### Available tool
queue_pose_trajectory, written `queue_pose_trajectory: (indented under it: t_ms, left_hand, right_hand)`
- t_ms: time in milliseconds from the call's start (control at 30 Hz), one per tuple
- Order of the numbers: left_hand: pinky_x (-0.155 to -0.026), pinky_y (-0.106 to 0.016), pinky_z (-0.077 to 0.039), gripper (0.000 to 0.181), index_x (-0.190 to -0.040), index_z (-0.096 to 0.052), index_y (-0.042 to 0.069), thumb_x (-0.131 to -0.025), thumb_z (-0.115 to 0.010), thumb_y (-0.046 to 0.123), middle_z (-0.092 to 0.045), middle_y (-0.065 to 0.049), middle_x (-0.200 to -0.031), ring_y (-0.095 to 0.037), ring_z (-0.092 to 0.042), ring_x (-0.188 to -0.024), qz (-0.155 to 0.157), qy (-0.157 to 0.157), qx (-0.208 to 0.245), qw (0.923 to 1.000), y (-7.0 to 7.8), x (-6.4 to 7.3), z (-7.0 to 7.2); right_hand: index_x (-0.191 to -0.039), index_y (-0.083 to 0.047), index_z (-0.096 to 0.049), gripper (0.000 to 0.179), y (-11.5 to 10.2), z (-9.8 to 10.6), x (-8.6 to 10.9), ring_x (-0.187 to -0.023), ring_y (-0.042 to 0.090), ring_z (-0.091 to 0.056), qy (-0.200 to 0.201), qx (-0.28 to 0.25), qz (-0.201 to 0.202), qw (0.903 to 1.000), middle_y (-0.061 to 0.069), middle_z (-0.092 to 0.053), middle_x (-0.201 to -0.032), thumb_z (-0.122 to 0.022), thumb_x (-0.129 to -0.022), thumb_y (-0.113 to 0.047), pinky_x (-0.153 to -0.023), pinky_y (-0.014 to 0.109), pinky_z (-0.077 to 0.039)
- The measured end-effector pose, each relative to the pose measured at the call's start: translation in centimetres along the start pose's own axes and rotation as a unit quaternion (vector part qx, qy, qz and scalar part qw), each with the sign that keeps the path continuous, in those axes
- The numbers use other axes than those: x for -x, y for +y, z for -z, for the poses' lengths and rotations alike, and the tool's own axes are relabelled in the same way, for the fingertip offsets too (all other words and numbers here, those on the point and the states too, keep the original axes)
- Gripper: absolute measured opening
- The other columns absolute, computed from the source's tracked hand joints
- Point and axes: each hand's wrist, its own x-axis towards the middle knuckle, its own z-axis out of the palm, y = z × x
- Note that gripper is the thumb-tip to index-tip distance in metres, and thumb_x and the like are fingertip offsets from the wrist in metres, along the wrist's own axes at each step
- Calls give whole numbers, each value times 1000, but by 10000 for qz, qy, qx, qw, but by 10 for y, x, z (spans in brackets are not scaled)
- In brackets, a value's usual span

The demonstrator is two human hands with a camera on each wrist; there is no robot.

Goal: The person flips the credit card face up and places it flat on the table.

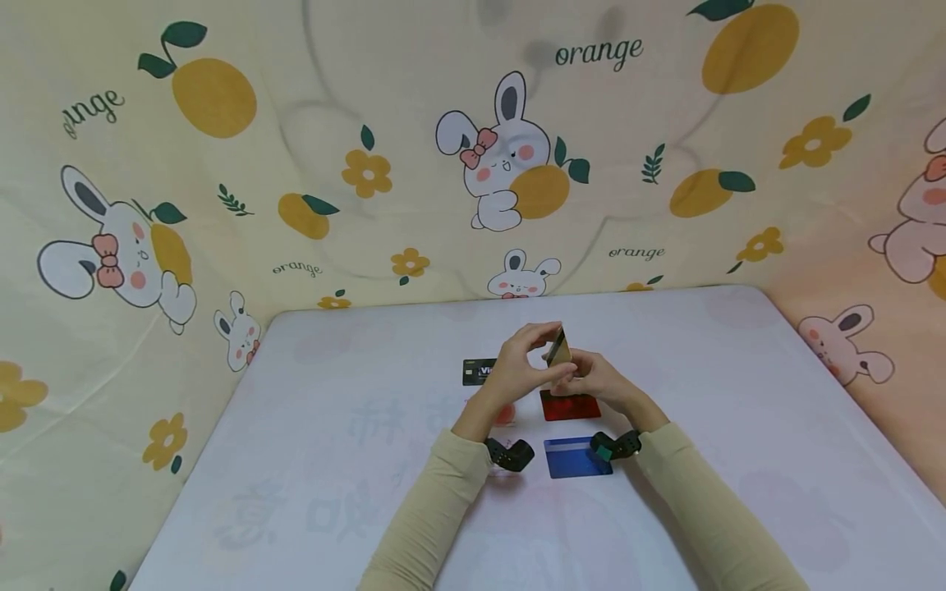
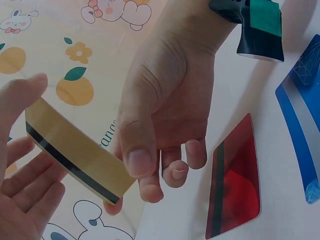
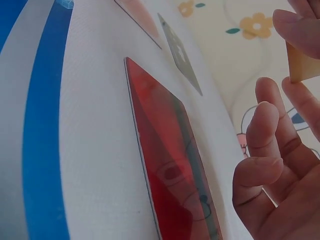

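A gold card with a dark stripe is held up above the table between both hands. My left hand pinches one end, its thumb at the card's upper corner in the left wrist view and fingers behind. At the other end my right hand grips it between thumb and forefinger, the other fingers loosely curled. Beneath the right hand lies a red card, with a blue card nearer the front. A black card lies behind the left hand, which partly covers it. A pale card with a reddish circle shows below that hand.
The cards lie on a white table with faint printed marks. A cloth printed with rabbits and oranges hangs behind and at the sides. Each wrist wears a small black camera, the left one and the right one.
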Motion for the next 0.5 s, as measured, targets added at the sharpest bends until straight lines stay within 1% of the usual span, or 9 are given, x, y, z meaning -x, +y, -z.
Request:
queue_pose_trajectory:
  t_ms: [100, 133, 233, 300, 367, 433, 500]
  left_hand:
    - [-104, -38, -49, 61, -135, -52, 5, -80, -77, 13, -61, -14, -125, -25, -58, -120, -42, 1, 9, 10000, 1, 0, 0]
    - [-104, -38, -49, 60, -135, -53, 5, -81, -77, 13, -61, -14, -124, -25, -58, -119, -58, 3, 17, 10000, 1, 0, 0]
    - [-104, -37, -49, 59, -134, -53, 4, -81, -77, 13, -61, -15, -124, -25, -58, -119, -87, -6, 11, 10000, 2, 0, 1]
    - [-104, -36, -49, 58, -134, -53, 4, -81, -77, 12, -61, -15, -124, -25, -58, -118, -89, 2, 20, 10000, 2, 0, 1]
    - [-104, -34, -49, 58, -134, -53, 4, -81, -76, 13, -61, -15, -123, -25, -59, -118, -114, 17, 1, 9999, 1, 0, 1]
    - [-104, -34, -49, 57, -133, -54, 3, -81, -76, 13, -62, -15, -123, -25, -59, -117, -165, 41, 1, 9999, 0, 0, 1]
    - [-103, -35, -50, 57, -133, -54, 3, -82, -76, 13, -62, -16, -122, -26, -59, -116, -217, 60, -27, 9997, -1, 0, 0]
  right_hand:
    - [-137, 13, -38, 61, 0, 0, 0, -87, 7, -66, 6, 3, 8, 10000, -10, -64, -109, -67, -87, -6, -84, 23, -57]
    - [-136, 13, -39, 60, 0, 1, 0, -88, 7, -66, 14, 3, 10, 10000, -10, -64, -113, -67, -87, -5, -85, 24, -57]
    - [-137, 12, -39, 59, 0, 1, 0, -87, 8, -66, 0, 64, 29, 10000, -12, -64, -107, -66, -87, -3, -84, 24, -57]
    - [-137, 12, -39, 59, 0, 1, 0, -87, 8, -66, -10, 79, 55, 10000, -17, -64, -108, -65, -87, -3, -84, 24, -57]
    - [-138, 10, -40, 59, 0, 1, 0, -87, 8, -66, 5, 156, 51, 9999, -20, -64, -104, -66, -86, -4, -84, 23, -56]
    - [-138, 8, -42, 59, 1, 2, 0, -87, 8, -65, 59, 256, 18, 9997, -20, -65, -102, -67, -86, -6, -84, 22, -55]
    - [-138, 6, -43, 60, 1, 2, -1, -85, 9, -64, 114, 371, -41, 9992, -16, -66, -96, -69, -86, -9, -84, 23, -54]
